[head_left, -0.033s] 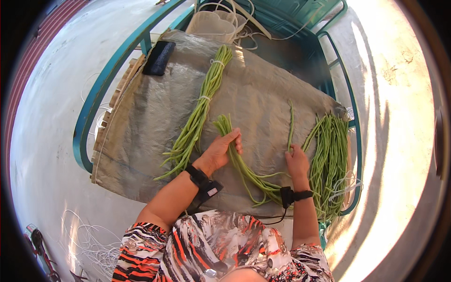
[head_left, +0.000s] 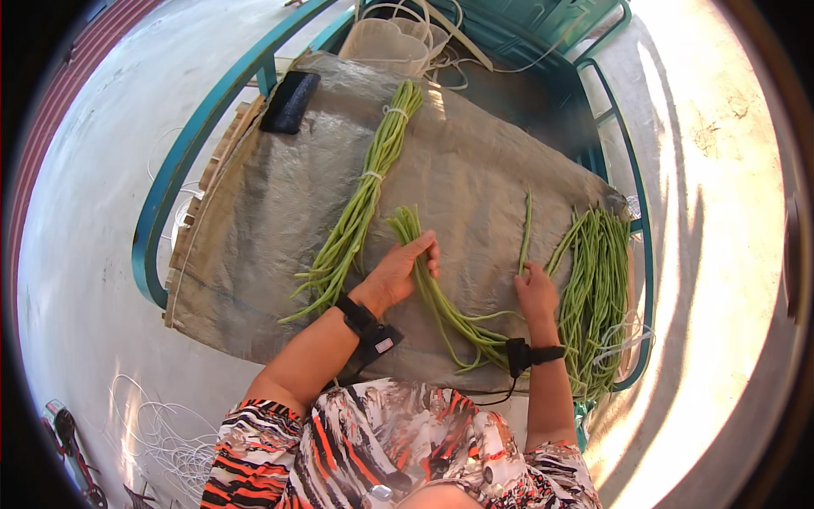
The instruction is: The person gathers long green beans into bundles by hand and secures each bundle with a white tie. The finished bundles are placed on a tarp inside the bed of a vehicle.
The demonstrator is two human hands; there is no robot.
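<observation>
On the sacking [head_left: 254, 212], left hand [head_left: 397, 273] grips a bean bunch [head_left: 441, 297]; right hand [head_left: 536, 293] pinches one bean [head_left: 526, 225].

The worktop [head_left: 254, 212] is a flat surface covered with a grey-brown woven sack cloth, set inside a teal metal frame [head_left: 170, 195]. Directly on the cloth lie a tied bundle of long green beans [head_left: 365, 191] near the middle, a smaller bunch of beans [head_left: 441, 301] beside it, one single bean [head_left: 526, 229] — lying apart — and a loose heap of beans [head_left: 598, 297] at the right edge. A dark flat phone [head_left: 290, 102] rests at the far left corner.
</observation>
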